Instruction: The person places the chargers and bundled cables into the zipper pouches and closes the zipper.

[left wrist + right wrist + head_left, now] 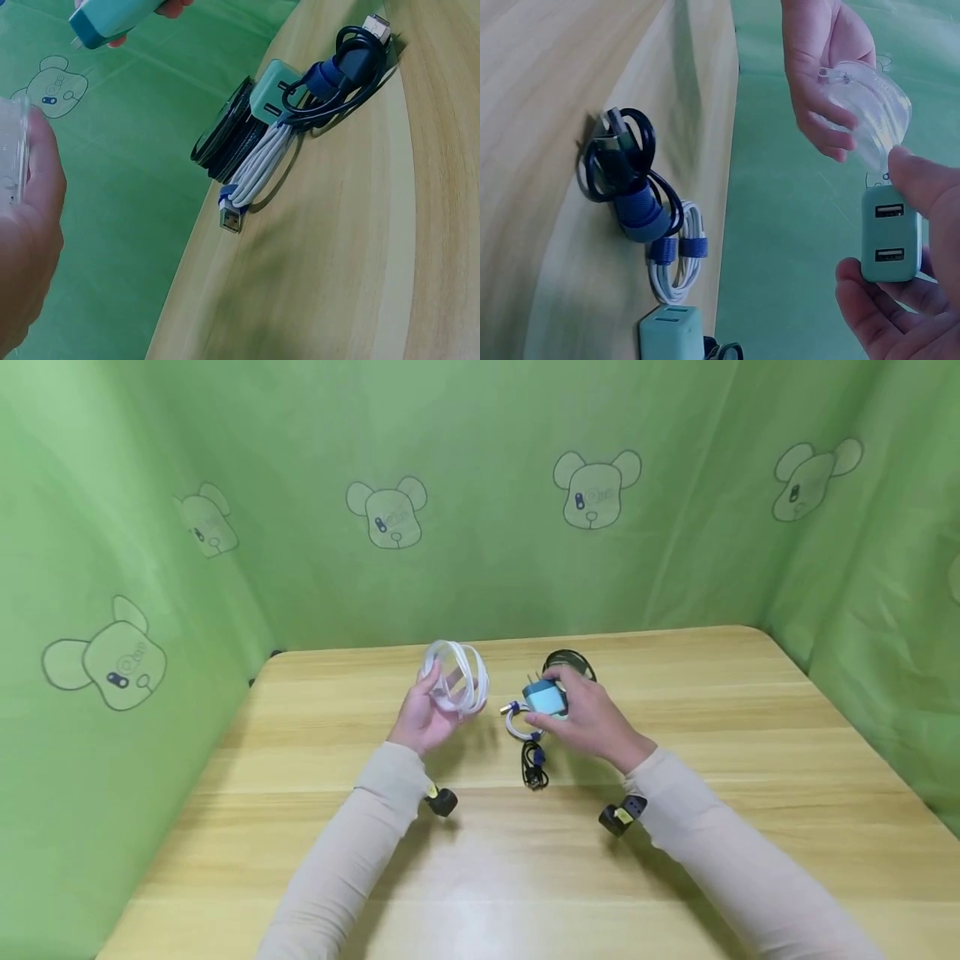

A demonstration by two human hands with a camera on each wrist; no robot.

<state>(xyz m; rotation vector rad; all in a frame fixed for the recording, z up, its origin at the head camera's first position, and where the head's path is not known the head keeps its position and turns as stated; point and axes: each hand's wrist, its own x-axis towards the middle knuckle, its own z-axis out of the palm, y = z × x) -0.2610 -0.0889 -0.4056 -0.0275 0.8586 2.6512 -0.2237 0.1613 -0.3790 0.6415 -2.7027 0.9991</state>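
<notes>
Two pale sleeves (337, 868) reach over the bench (480, 868). The left hand (423, 722) has its fingers bent around a clear coil (474, 683), with its palm showing. The right hand (596, 722) has its back showing, and its thumb and fingers squeeze a blue-green plug (544, 698), prongs pointing up. Both things are up in the air, apart. Below sit a white cable (259, 165), a black cable (356, 75), another green plug (271, 94) and a black roll (225, 135). I think this step is carrying two things together. Next probably needs a slow, gentle move, so the prongs don't catch the coil.
</notes>
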